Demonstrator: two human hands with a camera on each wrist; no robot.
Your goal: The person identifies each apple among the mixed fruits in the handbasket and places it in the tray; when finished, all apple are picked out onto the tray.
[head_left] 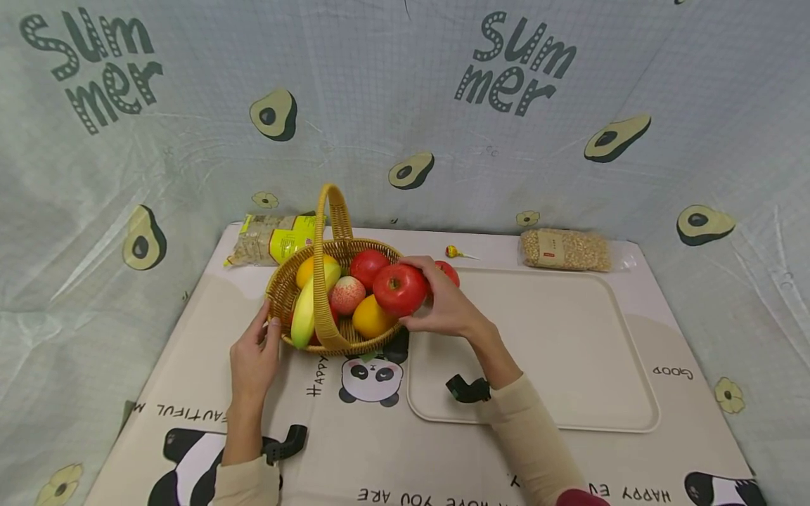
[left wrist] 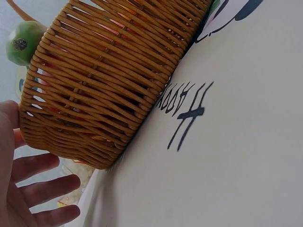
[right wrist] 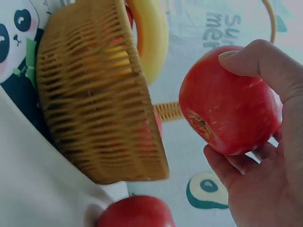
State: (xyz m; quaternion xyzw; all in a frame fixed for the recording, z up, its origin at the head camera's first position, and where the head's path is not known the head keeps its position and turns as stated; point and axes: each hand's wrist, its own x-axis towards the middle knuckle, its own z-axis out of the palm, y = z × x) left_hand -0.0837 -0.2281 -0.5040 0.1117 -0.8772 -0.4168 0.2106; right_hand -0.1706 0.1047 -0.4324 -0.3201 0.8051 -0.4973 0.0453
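Note:
A red apple [head_left: 400,289] is held by my right hand [head_left: 446,299] over the right rim of a wicker basket [head_left: 272,292]. In the right wrist view the thumb lies across the apple [right wrist: 227,104] and the fingers support it from below. My left hand [head_left: 253,358] touches the basket's left side with its fingertips; the left wrist view shows several fingers [left wrist: 49,191] extended and spread. Inside the basket are a banana [head_left: 304,313], another red apple [head_left: 369,268], a speckled pink peach [head_left: 347,295] and orange fruits [head_left: 373,318]. The tall handle [head_left: 323,281] arches over them.
Behind my right hand sits another red apple [head_left: 449,273]. A beige tray [head_left: 538,351] lies on the right. Toward the back are a lollipop [head_left: 452,251], a bag of pale beans [head_left: 563,251] and a yellow-labelled bag [head_left: 256,239]. Printed cloth hangs behind the table.

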